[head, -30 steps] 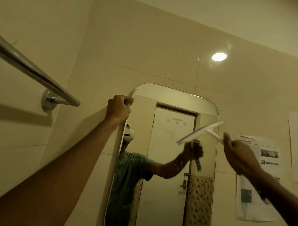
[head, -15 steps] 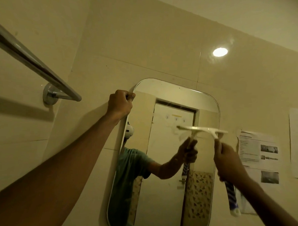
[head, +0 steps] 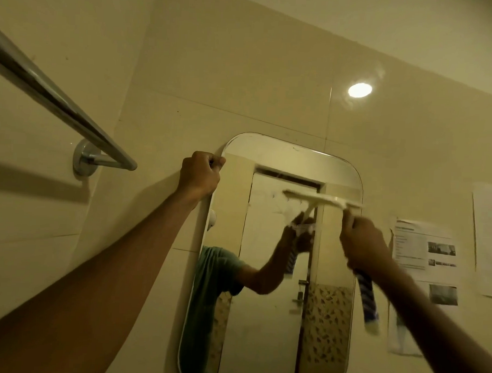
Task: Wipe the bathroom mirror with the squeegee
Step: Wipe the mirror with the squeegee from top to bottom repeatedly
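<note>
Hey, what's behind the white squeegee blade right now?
The upper glass of the rounded rectangular wall mirror, showing a pale door reflection. The strip directly behind the white plastic squeegee is covered.

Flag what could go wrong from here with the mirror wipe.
1. The squeegee reaches the right edge of the mirror. A downward stroke could snag or wet the taped paper beside it.
2. The left hand grips the mirror's top-left corner. Leaning on it may strain the mount or smudge the glass.
</note>
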